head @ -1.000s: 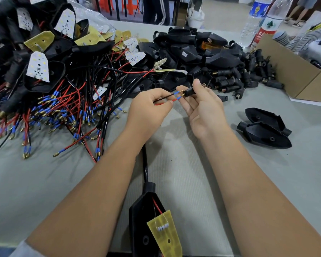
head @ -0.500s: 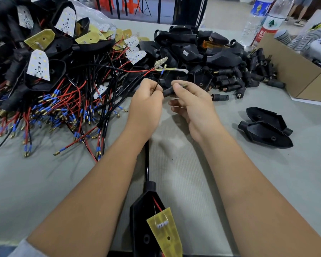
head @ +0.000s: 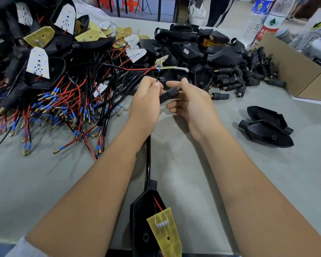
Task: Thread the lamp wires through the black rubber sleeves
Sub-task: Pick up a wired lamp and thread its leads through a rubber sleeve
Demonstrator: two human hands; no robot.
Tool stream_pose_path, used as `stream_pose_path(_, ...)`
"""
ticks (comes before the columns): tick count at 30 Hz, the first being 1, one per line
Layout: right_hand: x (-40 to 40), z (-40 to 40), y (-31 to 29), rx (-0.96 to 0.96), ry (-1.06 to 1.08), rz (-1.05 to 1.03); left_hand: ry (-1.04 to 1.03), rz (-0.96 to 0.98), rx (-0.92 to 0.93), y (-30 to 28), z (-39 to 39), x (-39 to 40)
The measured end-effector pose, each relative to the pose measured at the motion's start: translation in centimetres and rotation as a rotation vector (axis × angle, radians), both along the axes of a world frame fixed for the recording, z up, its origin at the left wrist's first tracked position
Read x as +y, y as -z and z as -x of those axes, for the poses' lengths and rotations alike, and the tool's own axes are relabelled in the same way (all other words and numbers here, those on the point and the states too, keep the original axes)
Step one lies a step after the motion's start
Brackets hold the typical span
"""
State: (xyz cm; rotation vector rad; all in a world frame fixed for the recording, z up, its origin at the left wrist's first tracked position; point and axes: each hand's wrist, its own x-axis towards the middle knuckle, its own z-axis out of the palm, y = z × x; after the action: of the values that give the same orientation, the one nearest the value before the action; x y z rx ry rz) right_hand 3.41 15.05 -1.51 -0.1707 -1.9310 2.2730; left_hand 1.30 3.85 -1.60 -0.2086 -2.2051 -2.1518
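Nearest, a black lamp housing (head: 143, 216) lies on the grey table (head: 267, 182), its cable (head: 148, 156) running straight away toward the hands. The left hand (head: 146, 101) pinches the wire (head: 158, 74), tip pointing up. The right hand (head: 191, 102), fingers loosely curled, holds the rubber sleeve (head: 170, 95) slanting up rightward. Beyond, a cardboard box (head: 293, 71) holds grey and white items, unclear which.

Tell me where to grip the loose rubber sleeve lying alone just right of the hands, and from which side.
Take the loose rubber sleeve across its black ribbed body, coming down from above. It lies flat on the table, lengthwise left to right, with a brass threaded end pointing left toward the right hand. Its near and far sides look free; the pile lies just behind.
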Motion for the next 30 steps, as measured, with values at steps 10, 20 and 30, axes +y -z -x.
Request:
stream_pose_path(10,0.3,0.1,0.0,-0.032,0.104,0.102,-0.044,-0.089,0.004,-0.5,0.2,-0.9)
stream_pose_path(20,0.8,0.3,0.0,-0.019,0.17,0.362,-0.029,-0.277,-0.017,-0.4,0.5,-1.3)
stream_pose_path(30,1.3,0.7,0.1,-0.038,0.23,0.503,-0.004,0.191,0.201,0.8,0.4,-0.9)
